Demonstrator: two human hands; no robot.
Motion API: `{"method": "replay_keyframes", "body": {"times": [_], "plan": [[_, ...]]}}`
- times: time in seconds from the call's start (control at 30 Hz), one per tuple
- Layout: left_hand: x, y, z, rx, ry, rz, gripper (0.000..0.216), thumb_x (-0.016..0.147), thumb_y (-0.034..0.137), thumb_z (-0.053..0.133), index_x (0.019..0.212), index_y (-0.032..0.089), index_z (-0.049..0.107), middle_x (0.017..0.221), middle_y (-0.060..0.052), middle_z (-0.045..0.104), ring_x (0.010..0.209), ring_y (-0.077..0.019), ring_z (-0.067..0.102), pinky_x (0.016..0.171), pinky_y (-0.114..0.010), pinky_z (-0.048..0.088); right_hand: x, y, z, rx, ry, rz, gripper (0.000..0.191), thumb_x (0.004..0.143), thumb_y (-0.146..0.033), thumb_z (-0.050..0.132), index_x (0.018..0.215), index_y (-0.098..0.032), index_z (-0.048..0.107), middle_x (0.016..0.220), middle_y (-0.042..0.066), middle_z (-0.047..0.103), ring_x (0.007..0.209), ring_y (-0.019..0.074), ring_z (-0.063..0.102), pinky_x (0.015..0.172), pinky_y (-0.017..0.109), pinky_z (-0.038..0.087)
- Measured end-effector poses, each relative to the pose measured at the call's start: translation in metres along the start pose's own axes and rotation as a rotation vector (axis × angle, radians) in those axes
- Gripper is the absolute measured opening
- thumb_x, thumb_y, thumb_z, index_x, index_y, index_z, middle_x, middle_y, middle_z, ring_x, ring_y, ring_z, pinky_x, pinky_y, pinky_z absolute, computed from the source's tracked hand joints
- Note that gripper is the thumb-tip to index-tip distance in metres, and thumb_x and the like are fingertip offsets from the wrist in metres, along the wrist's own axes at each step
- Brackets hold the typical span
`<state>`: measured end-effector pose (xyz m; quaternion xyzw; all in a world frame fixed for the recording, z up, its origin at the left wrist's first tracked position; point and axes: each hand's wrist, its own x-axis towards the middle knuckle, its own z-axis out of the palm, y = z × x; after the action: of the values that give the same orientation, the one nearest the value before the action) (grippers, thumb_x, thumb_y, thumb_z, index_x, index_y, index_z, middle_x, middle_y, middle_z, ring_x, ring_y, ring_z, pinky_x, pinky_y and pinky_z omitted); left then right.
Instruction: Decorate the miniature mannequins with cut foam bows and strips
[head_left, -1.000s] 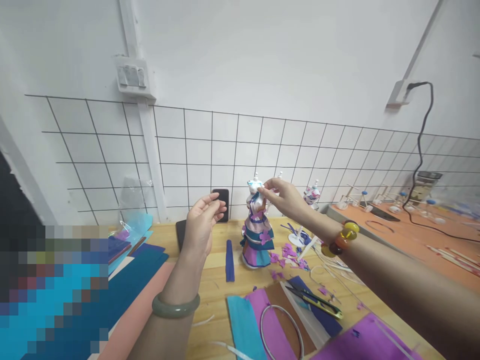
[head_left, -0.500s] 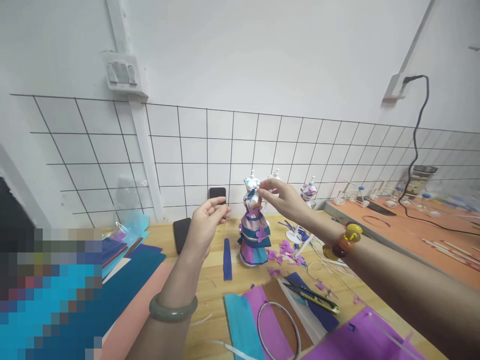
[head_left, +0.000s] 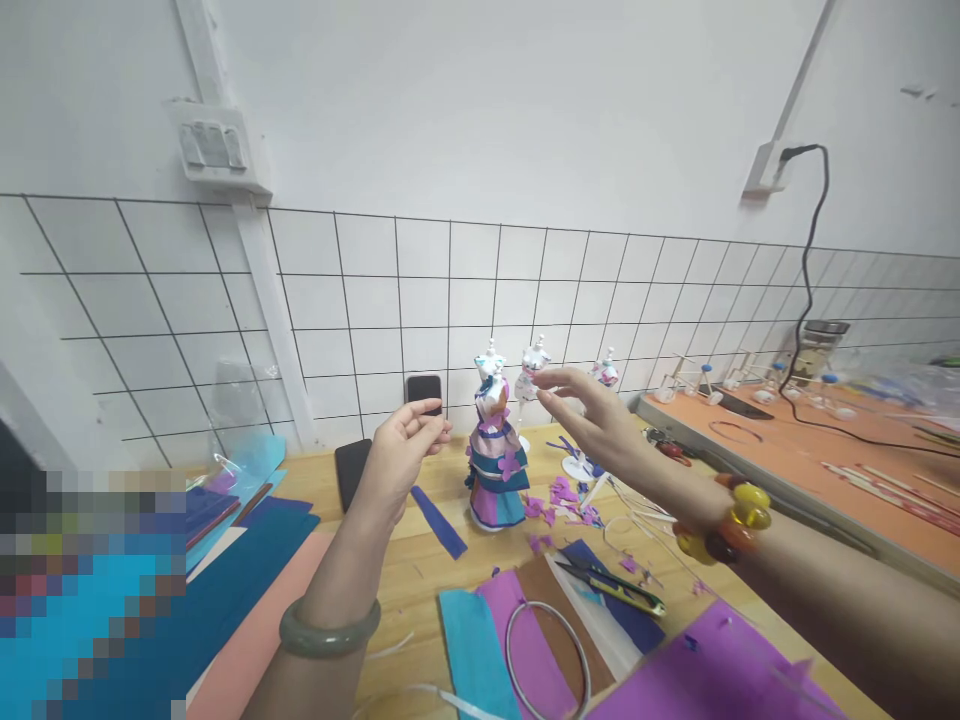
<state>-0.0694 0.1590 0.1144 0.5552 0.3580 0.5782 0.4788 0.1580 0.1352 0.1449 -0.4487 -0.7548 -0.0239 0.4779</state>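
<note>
A small mannequin (head_left: pixel 491 390) stands upright on the wooden table, wearing a tiered paper dress (head_left: pixel 499 475) in blue, purple and white with purple petal shapes. Left of it, my left hand (head_left: pixel 409 445) hovers with thumb and fingertips pinched together; what they hold, if anything, is too small to make out. My right hand (head_left: pixel 589 415) is on the other side, fingers stretched and slightly apart, nothing in them, not touching the dress. Below my left hand a dark blue paper strip (head_left: pixel 441 524) lies slanted. Two more mannequins (head_left: pixel 536 362) stand behind, one partly hidden by my right hand.
Purple paper scraps (head_left: pixel 562 492) lie right of the dress. In front are folded coloured papers (head_left: pixel 472 640), a metal ring (head_left: pixel 510 650), snips (head_left: pixel 622 588) and a purple sheet (head_left: pixel 712 670). Phones (head_left: pixel 424 388) are at the back. An orange table (head_left: pixel 802 450) with a cable adjoins on the right.
My right hand has drawn away from the mannequin's chest to the right, and its fingers have opened. The blue strip has turned from upright to slanted. The view has shifted slightly right.
</note>
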Motion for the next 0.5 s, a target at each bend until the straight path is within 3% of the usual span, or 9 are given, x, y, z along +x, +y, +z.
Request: {"method": "replay_keyframes", "body": {"times": [0.17, 0.27, 0.4, 0.5], "plan": [[-0.001, 0.003, 0.002, 0.004, 0.031, 0.061, 0.034, 0.071, 0.030, 0.063, 0.101, 0.014, 0.059, 0.077, -0.005, 0.065, 0.070, -0.0145, 0.060, 0.065, -0.026, 0.044, -0.063, 0.005, -0.023, -0.079, -0.072, 0.035, 0.016, 0.087, -0.028, 0.046, 0.098, -0.023, 0.057, 0.093, 0.007, 0.063, 0.087, 0.0207, 0.059, 0.077, 0.037, 0.048], [-0.004, 0.007, 0.007, -0.001, 0.068, 0.140, 0.030, 0.073, 0.029, 0.062, 0.099, 0.015, 0.059, 0.073, -0.003, 0.065, 0.067, -0.0129, 0.058, 0.065, -0.026, 0.044, -0.109, 0.011, -0.033, -0.055, -0.269, 0.009, 0.015, 0.088, -0.024, 0.046, 0.100, -0.023, 0.054, 0.095, 0.008, 0.062, 0.090, 0.0203, 0.058, 0.079, 0.036, 0.048], [-0.017, 0.019, 0.018, -0.014, 0.178, 0.259, 0.024, 0.075, 0.029, 0.061, 0.096, 0.017, 0.061, 0.070, -0.001, 0.062, 0.063, -0.0109, 0.056, 0.064, -0.024, 0.045, -0.158, 0.009, -0.042, -0.020, -0.523, 0.121, 0.018, 0.090, -0.021, 0.041, 0.100, -0.023, 0.056, 0.097, 0.007, 0.062, 0.091, 0.0181, 0.059, 0.080, 0.033, 0.049], [-0.026, 0.028, 0.026, -0.013, 0.256, 0.343, 0.021, 0.078, 0.029, 0.059, 0.095, 0.018, 0.061, 0.068, 0.001, 0.060, 0.062, -0.0104, 0.054, 0.064, -0.024, 0.045, -0.181, 0.004, -0.043, 0.004, -0.629, 0.155, 0.021, 0.091, -0.019, 0.038, 0.097, -0.022, 0.058, 0.094, 0.006, 0.063, 0.088, 0.0155, 0.060, 0.079, 0.029, 0.050]]}}
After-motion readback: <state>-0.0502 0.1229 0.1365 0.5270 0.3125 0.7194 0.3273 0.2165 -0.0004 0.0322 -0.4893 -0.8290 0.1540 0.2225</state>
